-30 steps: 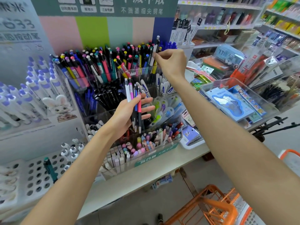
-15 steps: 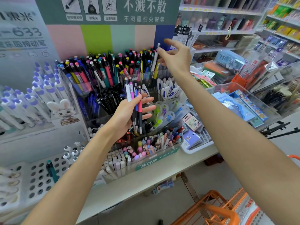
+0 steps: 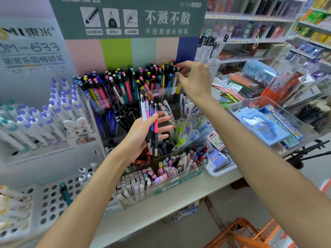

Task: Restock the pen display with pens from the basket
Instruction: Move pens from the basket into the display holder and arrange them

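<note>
L hand: thumb clamps bunch of pens vs palm, fingers near straight, tips down. R hand: fingertips curled at pen tops in back row, far-right slot of pen display; can't tell if pinching one or just nudging. Display packed, tops uneven. Basket on floor below table, lower R. To do well: seat pen fully, cap up, level w/ neighbours; match colour slot; next pen from L bunch one at a time, keep thumb tight so rest don't slip.
</note>
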A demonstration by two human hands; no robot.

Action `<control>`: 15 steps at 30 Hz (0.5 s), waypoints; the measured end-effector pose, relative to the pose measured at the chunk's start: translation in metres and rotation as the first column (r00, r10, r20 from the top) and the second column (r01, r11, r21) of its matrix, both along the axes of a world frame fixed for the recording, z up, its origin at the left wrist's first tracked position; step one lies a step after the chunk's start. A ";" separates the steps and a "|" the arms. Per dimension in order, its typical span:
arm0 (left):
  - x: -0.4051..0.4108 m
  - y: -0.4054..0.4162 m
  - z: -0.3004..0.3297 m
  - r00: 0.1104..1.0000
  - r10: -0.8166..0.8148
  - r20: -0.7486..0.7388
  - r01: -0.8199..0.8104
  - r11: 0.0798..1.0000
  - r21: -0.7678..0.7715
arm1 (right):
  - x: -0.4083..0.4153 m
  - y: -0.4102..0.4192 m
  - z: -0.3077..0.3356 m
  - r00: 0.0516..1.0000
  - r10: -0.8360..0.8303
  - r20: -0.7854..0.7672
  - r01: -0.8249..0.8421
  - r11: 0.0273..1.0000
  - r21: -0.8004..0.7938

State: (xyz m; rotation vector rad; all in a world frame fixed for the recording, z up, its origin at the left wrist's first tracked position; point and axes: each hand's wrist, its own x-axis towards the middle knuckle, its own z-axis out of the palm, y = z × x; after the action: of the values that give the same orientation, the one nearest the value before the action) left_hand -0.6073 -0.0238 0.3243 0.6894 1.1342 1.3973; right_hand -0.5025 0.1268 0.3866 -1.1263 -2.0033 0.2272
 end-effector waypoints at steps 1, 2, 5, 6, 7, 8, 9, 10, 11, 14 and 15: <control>0.000 0.000 0.000 1.000 -0.006 -0.002 0.006 1.000 -0.002 | 0.000 -0.002 -0.001 1.000 -0.006 -0.020 0.006 1.000 -0.015; 0.000 0.000 0.000 1.000 -0.009 0.001 0.009 1.000 -0.006 | 0.001 -0.003 -0.002 0.999 0.001 -0.044 -0.002 0.999 -0.036; -0.001 0.000 0.003 0.999 -0.029 0.028 0.030 1.000 -0.009 | 0.006 -0.001 -0.001 0.997 0.045 -0.059 -0.051 0.993 -0.107; 0.000 0.000 0.004 0.999 -0.035 0.030 0.036 0.999 -0.006 | 0.008 -0.001 0.000 0.997 0.057 -0.056 -0.064 0.989 -0.135; 0.000 -0.001 0.004 0.999 -0.041 0.023 0.041 0.999 -0.003 | 0.010 -0.001 0.001 0.997 0.064 -0.053 -0.072 0.984 -0.165; 0.000 -0.002 0.004 0.999 -0.048 0.011 0.048 0.999 0.000 | 0.011 -0.003 0.001 0.996 0.065 -0.057 -0.074 0.979 -0.188; 0.000 -0.003 0.003 0.999 -0.051 -0.007 0.051 0.999 0.000 | 0.013 -0.007 -0.001 0.995 0.058 -0.076 -0.072 0.978 -0.198; 0.000 -0.004 0.003 0.998 -0.051 -0.025 0.051 0.999 0.001 | 0.015 -0.014 -0.004 0.992 0.041 -0.116 -0.063 0.979 -0.195; -0.001 -0.005 0.002 0.998 -0.049 -0.035 0.050 0.999 0.008 | 0.017 -0.022 -0.008 0.986 0.023 -0.164 -0.054 0.981 -0.187; -0.002 -0.007 -0.002 0.999 -0.022 -0.028 0.023 0.999 0.040 | 0.013 -0.056 -0.013 0.978 0.123 -0.168 -0.175 0.924 -0.341; -0.003 -0.009 -0.003 0.999 -0.003 -0.033 0.004 0.999 0.044 | 0.008 -0.067 -0.013 0.970 0.205 -0.132 -0.243 0.852 -0.463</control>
State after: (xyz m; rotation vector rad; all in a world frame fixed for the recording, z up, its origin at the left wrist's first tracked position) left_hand -0.6106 -0.0330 0.3214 0.7475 1.1302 1.4160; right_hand -0.4940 0.0599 0.3735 -1.1481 -2.0632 0.9180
